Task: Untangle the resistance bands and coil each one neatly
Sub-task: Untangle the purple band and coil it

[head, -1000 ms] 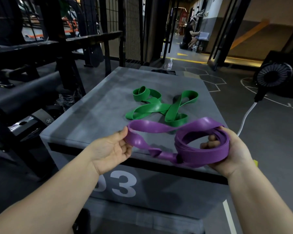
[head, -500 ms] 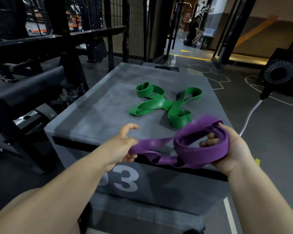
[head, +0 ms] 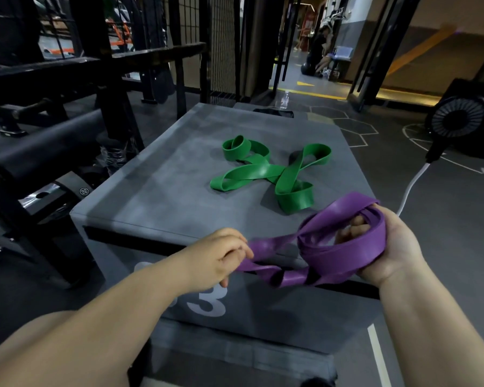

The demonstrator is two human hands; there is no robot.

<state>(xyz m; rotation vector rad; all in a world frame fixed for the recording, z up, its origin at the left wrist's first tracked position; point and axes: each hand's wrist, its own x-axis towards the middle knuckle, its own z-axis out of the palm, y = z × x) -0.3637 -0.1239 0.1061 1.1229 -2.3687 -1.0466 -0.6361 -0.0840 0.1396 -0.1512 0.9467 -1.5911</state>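
Right hand (head: 386,247) grips the purple band (head: 344,247) coil off the box's (head: 157,191) near edge; left hand (head: 221,258) pinches its twisted tail. Green band (head: 268,171) lies tangled mid-box. Risk – winding that twist in, or stretch springing the loops loose.

A purple rubber resistance band (head: 344,255) is gripped in coils by the right hand (head: 394,247); its twisted tail is pinched by the left hand (head: 215,261). A tangled green rubber band (head: 263,171) is laid on the grey worktop (head: 157,191).
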